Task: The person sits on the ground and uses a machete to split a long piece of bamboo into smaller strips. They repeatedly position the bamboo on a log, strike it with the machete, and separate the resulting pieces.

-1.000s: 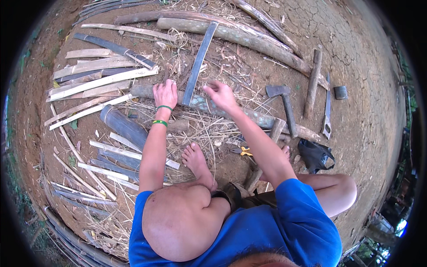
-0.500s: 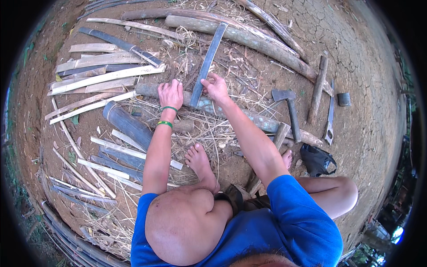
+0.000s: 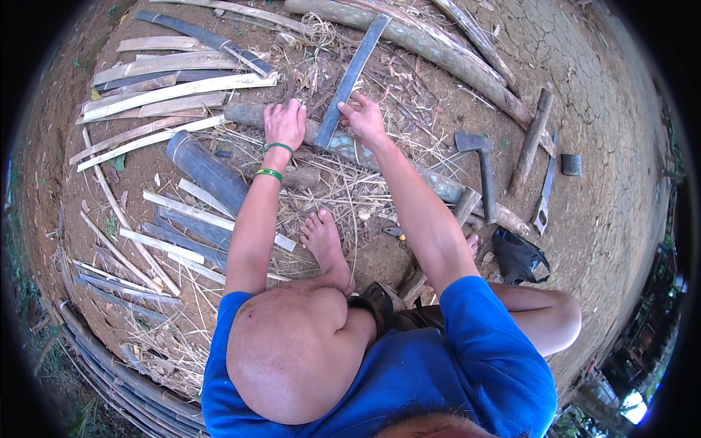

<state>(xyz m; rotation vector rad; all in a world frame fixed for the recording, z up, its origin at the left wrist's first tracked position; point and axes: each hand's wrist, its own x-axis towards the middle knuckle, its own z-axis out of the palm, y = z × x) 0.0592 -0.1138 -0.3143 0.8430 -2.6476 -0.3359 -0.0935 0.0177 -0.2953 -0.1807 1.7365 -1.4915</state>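
Note:
My left hand, with green bands at the wrist, rests on the near log, its fingers bent over the log's far side. A dark bamboo strip lies across this log and the far log, bridging the ground between them. At the strip's right edge, near its lower end, my right hand pinches it with thumb and fingers. The undersides of both hands' fingers are hidden.
Split bamboo strips lie in rows at the left, beside a thick bamboo piece. To the right are a hatchet, a short wooden stick, a handsaw, a dark cylinder and a black bag.
The whole scene sits higher in the picture as the view has shifted. Both hands keep nearly the same places on the log and the bamboo strip.

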